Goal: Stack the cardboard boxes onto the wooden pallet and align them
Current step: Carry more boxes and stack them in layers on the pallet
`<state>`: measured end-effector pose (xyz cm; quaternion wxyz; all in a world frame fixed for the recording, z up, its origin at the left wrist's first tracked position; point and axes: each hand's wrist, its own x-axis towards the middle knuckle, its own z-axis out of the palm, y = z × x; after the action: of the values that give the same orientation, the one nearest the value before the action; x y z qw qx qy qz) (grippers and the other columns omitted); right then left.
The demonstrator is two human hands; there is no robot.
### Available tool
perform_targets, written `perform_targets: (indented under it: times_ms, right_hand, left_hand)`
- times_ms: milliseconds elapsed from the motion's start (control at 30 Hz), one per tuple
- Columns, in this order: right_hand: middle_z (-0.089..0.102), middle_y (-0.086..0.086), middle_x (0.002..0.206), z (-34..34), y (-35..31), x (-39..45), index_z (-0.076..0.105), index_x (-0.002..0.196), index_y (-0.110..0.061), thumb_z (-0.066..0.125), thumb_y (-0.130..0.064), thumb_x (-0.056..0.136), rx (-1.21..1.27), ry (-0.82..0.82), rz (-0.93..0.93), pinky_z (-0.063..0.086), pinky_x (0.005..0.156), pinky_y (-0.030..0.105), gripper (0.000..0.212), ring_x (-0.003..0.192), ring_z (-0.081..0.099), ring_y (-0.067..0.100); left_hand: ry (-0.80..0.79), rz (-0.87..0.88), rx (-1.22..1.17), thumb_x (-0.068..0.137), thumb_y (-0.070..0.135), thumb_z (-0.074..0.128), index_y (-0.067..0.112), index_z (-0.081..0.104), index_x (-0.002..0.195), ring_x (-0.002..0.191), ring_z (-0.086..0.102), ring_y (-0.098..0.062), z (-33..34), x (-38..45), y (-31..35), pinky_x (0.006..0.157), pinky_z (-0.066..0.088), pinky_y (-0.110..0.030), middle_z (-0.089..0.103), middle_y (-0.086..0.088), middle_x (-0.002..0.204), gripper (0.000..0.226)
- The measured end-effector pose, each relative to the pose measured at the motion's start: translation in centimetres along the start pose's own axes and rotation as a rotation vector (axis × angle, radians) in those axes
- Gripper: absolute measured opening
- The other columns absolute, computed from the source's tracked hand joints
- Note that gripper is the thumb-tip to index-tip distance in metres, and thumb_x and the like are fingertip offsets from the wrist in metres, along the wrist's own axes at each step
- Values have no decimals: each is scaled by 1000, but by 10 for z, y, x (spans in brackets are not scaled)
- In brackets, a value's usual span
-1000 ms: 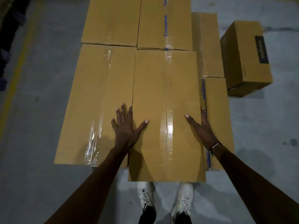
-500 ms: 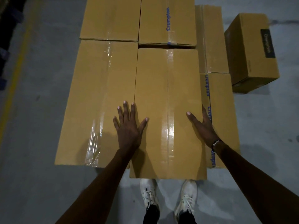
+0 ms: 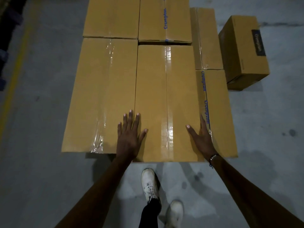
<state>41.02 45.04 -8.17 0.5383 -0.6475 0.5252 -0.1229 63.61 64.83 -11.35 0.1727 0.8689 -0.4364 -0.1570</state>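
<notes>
— What's underfoot?
— A grey concrete floor, dimly lit, with dark stains right of the hands.
— And far left of the hands?
— A yellow painted line — beyond it, dark shapes I can't identify.

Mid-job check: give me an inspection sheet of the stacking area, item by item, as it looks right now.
Surface: grey concrete floor; pallet itself hidden.
Job's things: near brown cardboard box with clear tape sits among similar boxes; its near edge juts past the left neighbouring cardboard box.
Clutter: separate brown box with dark label stands on the floor, right.
Hands: left hand flat across the seam between both boxes; right hand at the near box's right edge.
Cables: nothing seen.
Surroundings: yellow floor line; white shoes.
</notes>
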Motion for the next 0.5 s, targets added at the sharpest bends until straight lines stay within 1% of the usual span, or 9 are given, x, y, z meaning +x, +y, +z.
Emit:
perform_targets:
  times_ms: [100,167,233,333,433,500]
  right_hand:
    - [35,-19,159,1,15,-24,22,166,-33,68,-38,101,9,9,16,27,118,21,80,144,33,-2]
    - [29,-24,160,1,24,-36,21,166,-35,67,-41,101,23,11,6,23,121,24,80,147,26,-4]
    - [22,-26,161,2,33,-46,19,166,-37,65,-45,101,28,9,-4,20,124,29,81,148,20,-3]
    - [17,-15,173,4,43,-55,16,167,-37,63,-50,100,20,24,-10,21,123,34,83,151,17,2]
    - [21,-9,174,9,47,-59,19,167,-35,63,-50,100,46,66,-29,21,123,34,82,156,19,10]
    - [24,-8,173,11,48,-57,22,167,-33,64,-50,100,65,87,-38,21,125,34,81,157,21,11]
  left_hand:
    - [21,41,39,105,65,30,24,10,168,162,-5,-24,0,-29,-7,128,12,-56,-6,-2,176,77]
    - [14,69,59,103,69,31,23,10,168,162,-3,-25,-2,-43,-11,128,14,-56,-5,-3,176,82]
    - [-23,77,67,99,76,32,24,6,168,162,-7,-24,-4,-53,-14,129,11,-54,-10,-2,175,90]
    - [-93,105,69,90,89,34,23,-4,167,161,-14,-21,-7,-67,-17,129,2,-51,-17,-1,174,108]
    - [-131,153,119,79,99,33,14,-7,167,161,-15,-22,-11,-75,-22,129,-2,-48,-17,-5,174,128]
    - [-148,159,155,76,99,36,12,-8,166,160,-16,-21,-13,-75,-24,130,-1,-47,-18,-5,174,134]
